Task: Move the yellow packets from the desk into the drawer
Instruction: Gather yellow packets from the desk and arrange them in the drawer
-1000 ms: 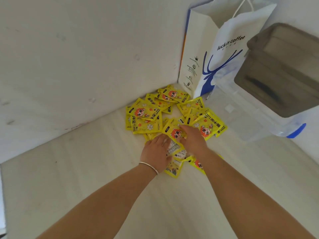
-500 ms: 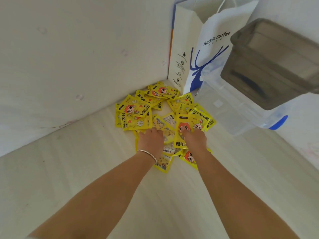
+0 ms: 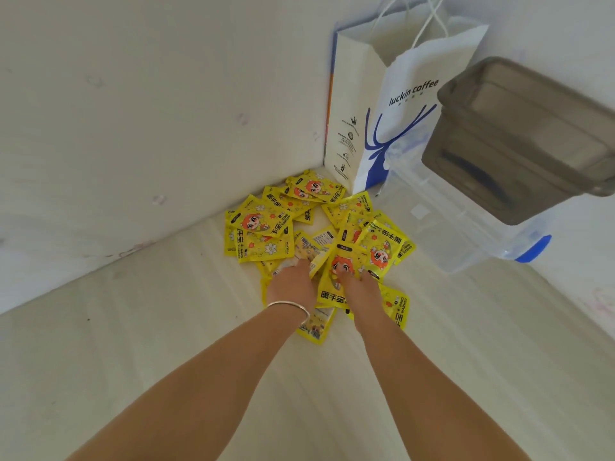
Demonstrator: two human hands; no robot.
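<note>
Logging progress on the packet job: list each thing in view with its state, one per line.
yellow packets: all on the desk, overlapping in a loose pile.
left hand: fingers down on the pile, grip unclear.
right hand: pinching one packet.
drawer: pulled out, open.
paper bag: upright, open.
bracelet: on left wrist.

Packets (image 3: 266, 224) on desk (image 3: 133, 344); bag (image 3: 382, 128) behind, drawer (image 3: 519, 138) right.

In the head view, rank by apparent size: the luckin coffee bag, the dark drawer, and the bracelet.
1. Luckin coffee bag and dark drawer: alike, and the drawer is cut off at the frame edge, so unranked.
2. Bracelet, plainly smallest.
</note>
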